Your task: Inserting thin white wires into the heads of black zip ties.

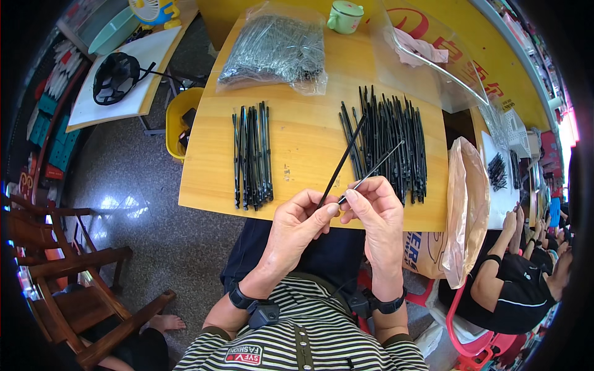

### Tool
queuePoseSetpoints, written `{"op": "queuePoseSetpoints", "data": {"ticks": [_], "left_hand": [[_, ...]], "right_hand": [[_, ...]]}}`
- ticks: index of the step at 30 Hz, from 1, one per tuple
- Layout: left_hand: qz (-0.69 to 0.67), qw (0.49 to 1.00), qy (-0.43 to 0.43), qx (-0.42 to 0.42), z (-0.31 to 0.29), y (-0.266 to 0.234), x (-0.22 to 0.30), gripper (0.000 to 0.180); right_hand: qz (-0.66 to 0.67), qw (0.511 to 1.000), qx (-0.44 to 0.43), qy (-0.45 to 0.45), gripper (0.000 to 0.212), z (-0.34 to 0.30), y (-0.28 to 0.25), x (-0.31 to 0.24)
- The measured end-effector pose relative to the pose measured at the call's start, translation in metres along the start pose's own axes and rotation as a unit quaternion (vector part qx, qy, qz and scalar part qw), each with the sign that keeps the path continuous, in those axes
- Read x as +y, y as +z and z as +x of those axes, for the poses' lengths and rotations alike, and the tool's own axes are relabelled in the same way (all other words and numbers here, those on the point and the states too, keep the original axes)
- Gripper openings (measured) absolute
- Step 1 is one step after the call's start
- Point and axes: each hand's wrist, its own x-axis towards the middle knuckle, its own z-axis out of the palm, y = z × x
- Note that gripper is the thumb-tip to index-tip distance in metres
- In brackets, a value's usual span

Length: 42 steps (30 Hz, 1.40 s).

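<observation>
Above the table's near edge, my left hand [298, 226] pinches a long black stick [342, 161] that slants up and to the right. Close beside it, my right hand [375, 213] grips a thin metal rod [380, 164] with a small loop at its far tip and a dark lower end. The fingertips of both hands nearly meet where that dark end lies. Behind my hands is a large pile of black sticks [396, 142], laid roughly side by side. To the left, a smaller row of black sticks [252, 157] rests on the wooden table [204, 167].
A clear plastic bag [275, 49] full of thin rods lies at the far side, near a green cup [344, 17]. A bent clear sheet [427, 62] stands back right. A brown bag [464, 210] hangs at the right edge; a yellow bin [178, 123] stands left. People sit at right.
</observation>
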Motion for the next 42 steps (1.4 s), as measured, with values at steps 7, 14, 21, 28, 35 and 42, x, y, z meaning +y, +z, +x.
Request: {"op": "queuePoseSetpoints", "data": {"ticks": [7, 14, 21, 28, 35, 42], "left_hand": [[0.005, 1.0, 0.006, 0.016, -0.001, 0.001, 0.0, 0.02], [0.022, 1.0, -0.003, 0.014, 0.002, 0.001, -0.008, 0.015], [0.054, 0.997, 0.049, 0.005, -0.001, 0.007, -0.006, 0.017], [0.178, 0.973, 0.108, 0.099, -0.007, -0.014, 0.005, 0.016], [0.498, 0.777, 0.239, 0.302, 0.0, -0.083, 0.022, 0.019], [0.546, 0.749, 0.211, 0.31, 0.012, -0.095, 0.017, 0.033]], "right_hand": [[0.003, 1.0, -0.013, -0.001, 0.012, -0.001, -0.001, 0.003], [-0.012, 1.0, 0.022, -0.018, 0.015, 0.001, 0.001, 0.015], [-0.013, 1.0, 0.02, -0.005, 0.012, 0.003, 0.004, 0.013], [-0.099, 0.995, 0.016, -0.009, 0.013, -0.001, 0.013, 0.013], [-0.323, 0.941, 0.052, -0.088, 0.011, 0.007, -0.002, 0.017], [-0.559, 0.807, 0.107, -0.155, 0.015, 0.017, -0.016, 0.016]]}}
